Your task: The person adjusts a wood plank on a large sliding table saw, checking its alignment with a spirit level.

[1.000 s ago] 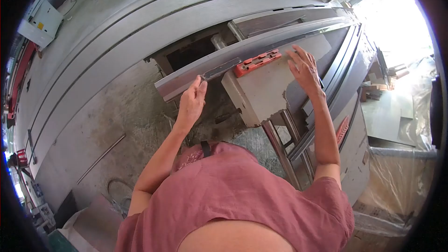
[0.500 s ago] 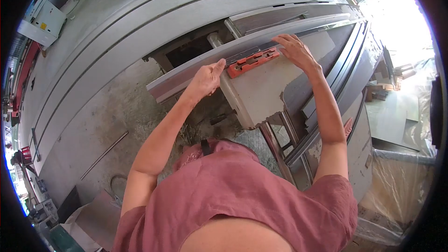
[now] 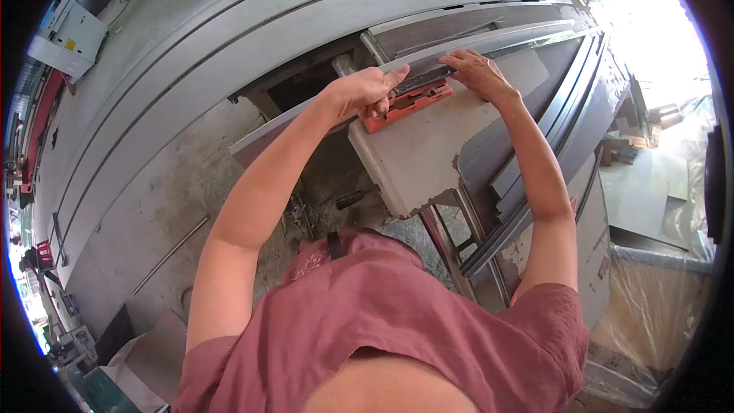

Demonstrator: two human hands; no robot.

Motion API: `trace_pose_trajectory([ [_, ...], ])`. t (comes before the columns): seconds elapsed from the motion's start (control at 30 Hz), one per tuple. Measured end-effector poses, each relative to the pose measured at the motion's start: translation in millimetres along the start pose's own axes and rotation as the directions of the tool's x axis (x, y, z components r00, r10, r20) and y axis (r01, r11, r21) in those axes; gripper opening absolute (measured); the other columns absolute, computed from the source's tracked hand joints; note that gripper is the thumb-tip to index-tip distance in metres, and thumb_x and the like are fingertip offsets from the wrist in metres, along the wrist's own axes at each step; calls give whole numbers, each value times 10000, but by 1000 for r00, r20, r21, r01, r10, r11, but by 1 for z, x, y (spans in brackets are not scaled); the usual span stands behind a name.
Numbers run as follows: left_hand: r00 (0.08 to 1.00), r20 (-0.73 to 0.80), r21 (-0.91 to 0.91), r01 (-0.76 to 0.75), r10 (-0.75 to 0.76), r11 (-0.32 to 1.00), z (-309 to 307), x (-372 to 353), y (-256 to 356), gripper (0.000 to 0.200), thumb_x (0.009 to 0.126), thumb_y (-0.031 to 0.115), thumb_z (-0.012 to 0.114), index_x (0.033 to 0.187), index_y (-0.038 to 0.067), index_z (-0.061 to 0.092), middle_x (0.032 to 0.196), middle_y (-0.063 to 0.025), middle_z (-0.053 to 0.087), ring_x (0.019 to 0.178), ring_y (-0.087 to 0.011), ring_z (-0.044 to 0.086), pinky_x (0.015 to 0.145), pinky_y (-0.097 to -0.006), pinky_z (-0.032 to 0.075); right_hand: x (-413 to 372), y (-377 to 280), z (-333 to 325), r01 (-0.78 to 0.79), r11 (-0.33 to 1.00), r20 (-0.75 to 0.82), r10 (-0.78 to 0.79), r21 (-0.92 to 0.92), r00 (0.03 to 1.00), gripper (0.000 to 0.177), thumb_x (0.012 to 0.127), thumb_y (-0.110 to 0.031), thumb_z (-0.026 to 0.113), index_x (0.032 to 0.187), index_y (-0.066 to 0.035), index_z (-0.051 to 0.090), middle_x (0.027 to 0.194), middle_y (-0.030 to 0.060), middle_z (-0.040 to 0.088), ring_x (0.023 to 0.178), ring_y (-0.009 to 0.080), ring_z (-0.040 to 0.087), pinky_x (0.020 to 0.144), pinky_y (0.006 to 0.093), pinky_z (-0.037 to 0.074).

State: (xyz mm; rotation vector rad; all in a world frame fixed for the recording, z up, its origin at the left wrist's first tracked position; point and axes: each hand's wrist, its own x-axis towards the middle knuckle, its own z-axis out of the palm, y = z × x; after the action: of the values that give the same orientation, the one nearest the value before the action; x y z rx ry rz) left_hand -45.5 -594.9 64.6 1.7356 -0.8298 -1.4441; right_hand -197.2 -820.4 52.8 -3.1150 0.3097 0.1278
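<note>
Now I am clamping my left hand (image 3: 365,92) and right hand (image 3: 474,73) around the rail (image 3: 527,30) mid-length; it is looking long, stiff, probably light.

One camera, worn on the person's head, looks forward and steeply down through a fisheye lens that bows straight lines and blackens the frame's corners. The pink shirt (image 3: 397,321) fills the bottom edge, very near. Mid-frame, where the arms reach, the left hand (image 3: 363,92) and right hand (image 3: 474,73) meet the long grey strip (image 3: 520,34) at the far edge of the worn table (image 3: 420,153).
</note>
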Motion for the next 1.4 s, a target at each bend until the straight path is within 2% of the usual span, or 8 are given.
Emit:
trace_pose_trajectory([
  [0.5, 997, 74, 67, -5, 0, 998, 36, 80, 49, 684, 822, 724, 346, 641, 78, 480, 509, 6, 448, 443, -108, 453, 407, -260, 357, -9, 25, 5, -35, 998, -48, 38, 58, 998, 414, 830, -182, 619, 1231, -209, 522, 1214, 32, 515, 1151, 234, 490, 905, 376, 464],
  [0.73, 996, 86, 18, 27, -28, 999, 51, 112, 54, 664, 834, 707, 373, 729, 66, 510, 521, 23, 448, 440, -101, 449, 412, -249, 365, -6, 52, 25, -11, 997, -98, 18, 72, 995, 278, 816, -220, 617, 1093, -193, 605, 1089, 31, 571, 1078, 240, 535, 845, 361, 474],
  [0.8, 992, 117, -42, 57, -52, 997, 58, 117, 56, 695, 864, 671, 361, 808, 1, 538, 575, -43, 501, 456, -129, 475, 418, -274, 418, -9, 59, 24, -45, 999, -79, 46, 26, 996, 274, 810, -197, 624, 1082, -175, 596, 1081, 34, 579, 1057, 242, 545, 851, 361, 470],
  [0.93, 994, 100, -41, -47, 51, 998, 87, 100, 74, 662, 824, 705, 400, 893, 58, 524, 548, 12, 500, 460, -96, 492, 406, -244, 375, -50, 73, 1, -71, 997, -133, 66, -33, 989, 234, 809, -212, 618, 1037, -161, 604, 1059, 19, 594, 1031, 221, 564, 860, 350, 463],
  [1.07, 975, 187, -55, -112, 120, 992, 107, 74, 86, 731, 815, 702, 426, 1134, 47, 490, 575, 0, 532, 471, -101, 509, 449, -241, 423, -103, 81, -13, -76, 997, -265, 73, -1, 961, 261, 809, -198, 611, 1068, -179, 585, 1088, 4, 592, 1022, 201, 568, 869, 340, 457],
  [1.2, 957, 126, -172, -238, 261, 956, 86, 2, 89, 808, 877, 633, 386, 1387, 13, 297, 596, -29, 543, 488, -89, 493, 468, -237, 412, -183, 78, -27, -139, 987, -353, 103, -76, 930, 286, 814, -180, 607, 1098, -170, 576, 1143, -4, 577, 1040, 193, 560, 890, 333, 446],
  [1.27, 911, 130, -275, -345, 391, 897, 64, -38, 65, 824, 874, 651, 365, 1362, -13, 330, 601, -46, 543, 509, -104, 503, 509, -251, 439, -225, 75, -19, -202, 975, -317, 163, -92, 934, 292, 826, -166, 587, 1118, -156, 568, 1197, -12, 559, 1058, 185, 552, 905, 327, 435],
  [1.4, 916, -83, -333, -396, 392, 855, 33, -100, 6, 801, 905, 618, 305, 1388, -20, 284, 569, -23, 494, 488, -92, 464, 470, -218, 397, -290, 55, 24, -301, 948, -286, 261, -106, 922, 262, 847, -124, 552, 1106, -160, 568, 1217, -13, 549, 1070, 173, 553, 902, 330, 441],
])
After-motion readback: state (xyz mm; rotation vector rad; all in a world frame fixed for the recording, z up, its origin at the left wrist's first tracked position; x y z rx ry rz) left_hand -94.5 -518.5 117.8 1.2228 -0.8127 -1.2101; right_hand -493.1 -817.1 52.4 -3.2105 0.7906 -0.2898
